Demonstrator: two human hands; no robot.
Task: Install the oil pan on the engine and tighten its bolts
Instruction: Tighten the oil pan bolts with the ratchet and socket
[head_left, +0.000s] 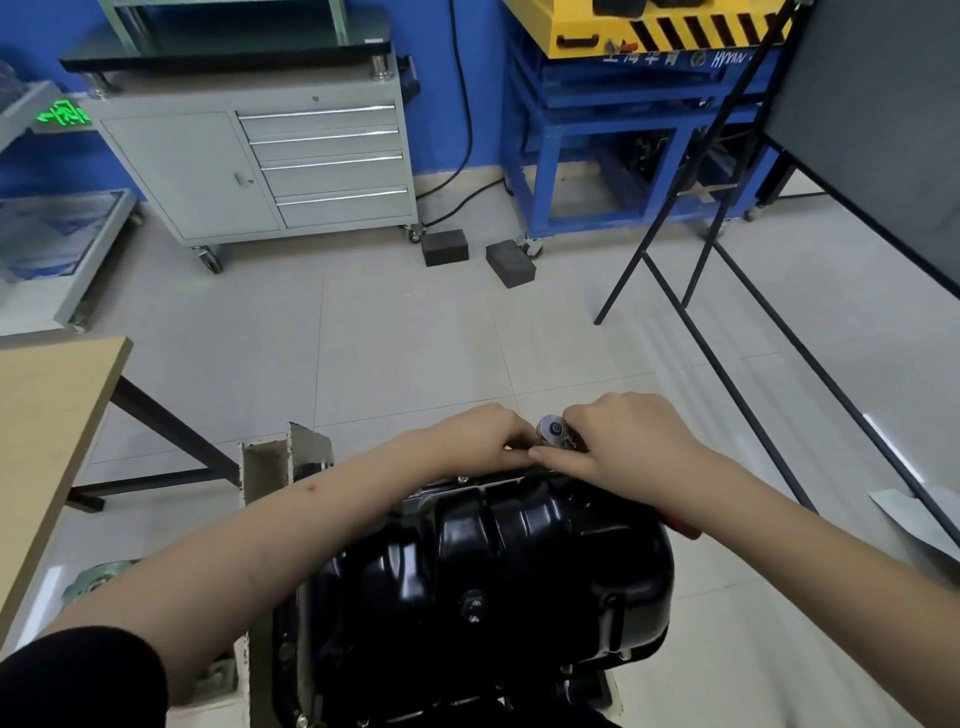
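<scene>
Both hands meet at the far edge of the black oil pan (498, 571): the right hand (623, 447) wraps the ratchet (553, 431), the left hand (483, 441) pinches just beside its head, likely steadying it on a bolt

Glossy black oil pan (519, 571) sits atop engine.

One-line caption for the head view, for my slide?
Both hands work a ratchet at the black oil pan's far edge.

left hand (480, 441) curled, right hand (631, 447) gripping
</scene>
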